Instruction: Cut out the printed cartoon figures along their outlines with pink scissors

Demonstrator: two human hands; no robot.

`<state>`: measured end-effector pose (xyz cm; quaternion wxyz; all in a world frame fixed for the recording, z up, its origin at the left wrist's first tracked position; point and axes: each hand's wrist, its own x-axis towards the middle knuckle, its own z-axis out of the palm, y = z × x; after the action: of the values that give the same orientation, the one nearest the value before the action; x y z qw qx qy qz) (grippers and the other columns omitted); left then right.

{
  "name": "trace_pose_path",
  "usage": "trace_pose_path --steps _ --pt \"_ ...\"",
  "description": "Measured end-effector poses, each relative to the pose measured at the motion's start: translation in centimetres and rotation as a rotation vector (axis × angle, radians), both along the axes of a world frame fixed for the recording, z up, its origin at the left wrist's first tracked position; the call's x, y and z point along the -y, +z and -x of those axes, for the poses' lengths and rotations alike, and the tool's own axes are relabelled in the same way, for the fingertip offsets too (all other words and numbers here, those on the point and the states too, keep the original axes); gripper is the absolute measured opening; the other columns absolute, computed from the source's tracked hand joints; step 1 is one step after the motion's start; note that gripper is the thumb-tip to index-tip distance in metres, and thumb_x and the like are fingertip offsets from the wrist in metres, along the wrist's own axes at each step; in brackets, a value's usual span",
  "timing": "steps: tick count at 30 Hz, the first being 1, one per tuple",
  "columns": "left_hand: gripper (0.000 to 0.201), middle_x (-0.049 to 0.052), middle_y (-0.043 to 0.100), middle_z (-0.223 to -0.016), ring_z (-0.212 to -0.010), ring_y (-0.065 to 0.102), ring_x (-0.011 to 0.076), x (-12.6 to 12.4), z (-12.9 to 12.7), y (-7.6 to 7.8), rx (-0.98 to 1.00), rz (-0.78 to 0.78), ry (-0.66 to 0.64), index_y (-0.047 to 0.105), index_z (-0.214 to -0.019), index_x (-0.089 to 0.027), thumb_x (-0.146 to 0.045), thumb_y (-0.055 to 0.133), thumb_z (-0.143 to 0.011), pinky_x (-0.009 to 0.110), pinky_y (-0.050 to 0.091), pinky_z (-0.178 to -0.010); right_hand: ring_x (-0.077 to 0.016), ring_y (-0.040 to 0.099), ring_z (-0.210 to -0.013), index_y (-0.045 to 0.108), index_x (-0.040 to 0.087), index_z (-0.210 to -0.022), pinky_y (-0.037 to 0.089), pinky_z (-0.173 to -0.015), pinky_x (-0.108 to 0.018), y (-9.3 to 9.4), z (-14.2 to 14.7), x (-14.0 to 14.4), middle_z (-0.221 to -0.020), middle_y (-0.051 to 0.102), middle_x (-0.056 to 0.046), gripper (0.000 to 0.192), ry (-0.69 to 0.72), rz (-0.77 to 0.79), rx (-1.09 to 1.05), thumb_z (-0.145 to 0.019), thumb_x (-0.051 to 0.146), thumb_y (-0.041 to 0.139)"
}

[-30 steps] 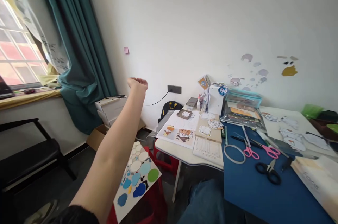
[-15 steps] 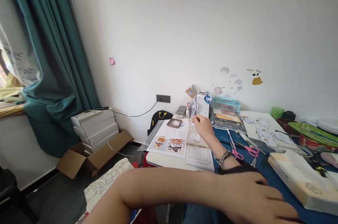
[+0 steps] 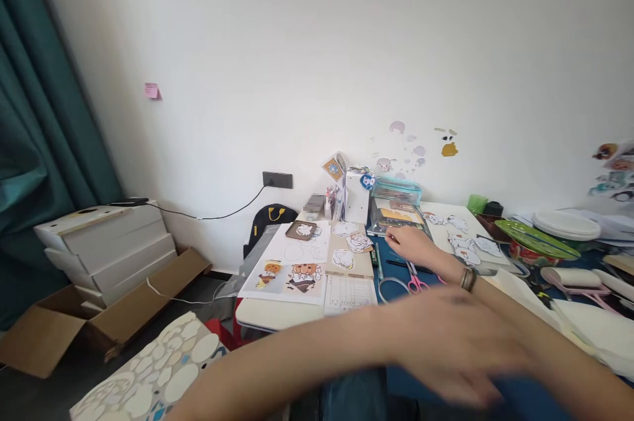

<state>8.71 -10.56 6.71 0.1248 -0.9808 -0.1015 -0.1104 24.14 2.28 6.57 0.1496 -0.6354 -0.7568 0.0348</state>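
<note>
My right hand (image 3: 412,244), with bracelets at the wrist, hovers above the blue mat by the pencil case and scissors. Its fingers bend down, mostly hidden behind the back of the hand. Below it, pink-handled scissors (image 3: 417,283) lie partly covered. Left of that hand, a tan board (image 3: 352,267) carries several paper cut-outs, among them a frilly one (image 3: 360,242) at its right edge. My left hand (image 3: 458,338) crosses low in front, over my right forearm; motion blurs its fingers.
White sheets with printed cartoon figures (image 3: 304,275) and a brown tray (image 3: 301,230) lie at left. At the back stand a white holder (image 3: 357,195) and a clear pencil case (image 3: 396,191). A green plate (image 3: 537,238) and a lint roller (image 3: 574,277) are at right. An open carton (image 3: 143,302) sits on the floor.
My view has turned right. My right hand has moved off the tan board to the right, and the frilly cut-out now shows there. My left hand has risen slightly and blurred.
</note>
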Motion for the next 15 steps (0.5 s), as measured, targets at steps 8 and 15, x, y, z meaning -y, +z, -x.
trace_pose_path --steps 8,15 --pt "0.025 0.009 0.062 -0.117 -0.098 0.063 0.0211 -20.0 6.6 -6.1 0.415 0.329 0.582 0.060 -0.115 -0.017 -0.029 0.055 -0.094 0.042 0.054 -0.084 -0.0197 0.067 -0.086 0.062 0.017 -0.112 0.058 -0.073 -0.039 -4.7 -3.3 -2.2 -0.110 0.067 -0.006 0.021 -0.014 0.090 -0.132 -0.094 0.029 0.058" --pt "0.027 0.009 0.063 -0.113 -0.099 0.062 0.0225 -23.2 7.6 -9.6 0.390 0.593 0.692 0.061 -0.111 -0.014 -0.032 0.059 -0.091 0.043 0.053 -0.084 -0.0192 0.068 -0.083 0.062 0.017 -0.112 0.058 -0.071 -0.037 -8.5 -4.6 -5.3 -0.107 0.067 -0.006 0.022 -0.229 -0.044 -0.303 -0.095 0.030 0.058"
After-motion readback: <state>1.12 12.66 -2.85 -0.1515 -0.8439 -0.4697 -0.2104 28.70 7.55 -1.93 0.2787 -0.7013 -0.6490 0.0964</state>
